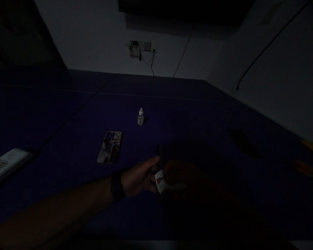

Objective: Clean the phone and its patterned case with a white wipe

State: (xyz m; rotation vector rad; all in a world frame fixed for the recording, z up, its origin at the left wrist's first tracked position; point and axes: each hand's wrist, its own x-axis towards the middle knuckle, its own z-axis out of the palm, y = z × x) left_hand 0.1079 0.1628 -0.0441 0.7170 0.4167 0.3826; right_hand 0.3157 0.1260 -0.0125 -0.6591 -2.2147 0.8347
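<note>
In dim light, my left hand [142, 177], with a dark watch on its wrist, grips a thin dark slab, probably a phone [160, 152], turned edge-on to me. The thumb presses on its near face. A crumpled white tissue or cloth [159, 182] lies against the slab's lower part. My right hand [182, 177] is in deep shadow, its fingers closed around the white cloth at the slab's right side. A patterned phone case [110, 147] lies flat to the left. Beyond the hands stands a small dropper bottle [140, 119] with a white cap.
The table top [193, 111] is dark blue. On the right lies a flat dark thing [242, 142], perhaps a phone. A white box [9, 165] sits at the left edge. Wall sockets [143, 47] with cables and a dark screen [185, 12] are at the back.
</note>
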